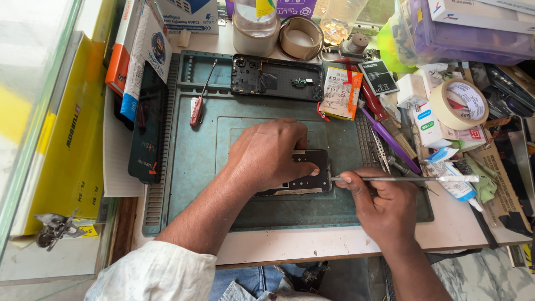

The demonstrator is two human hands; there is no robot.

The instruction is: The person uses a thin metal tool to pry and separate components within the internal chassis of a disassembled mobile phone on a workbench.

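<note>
Metal tweezers (401, 179) pinched in right hand (384, 209), tip at edge of opened black phone (304, 173); left hand (267, 153) pressed flat over it, mid green repair mat (195, 150). Red screwdriver (200, 97), phone frame (276, 77) beyond.

The green mat (189, 161) has bare room on its left part, between the red screwdriver (197, 108) and the left hand (267, 153). The near strip of the desk (312, 245) is bare too. At the back, a black phone frame (276, 78) lies across the mat. On the right, tape rolls (460, 103), small boxes (429, 120) and a purple stick (390, 139) crowd close together. A long dark phone (147, 122) lies along the mat's left edge.
</note>
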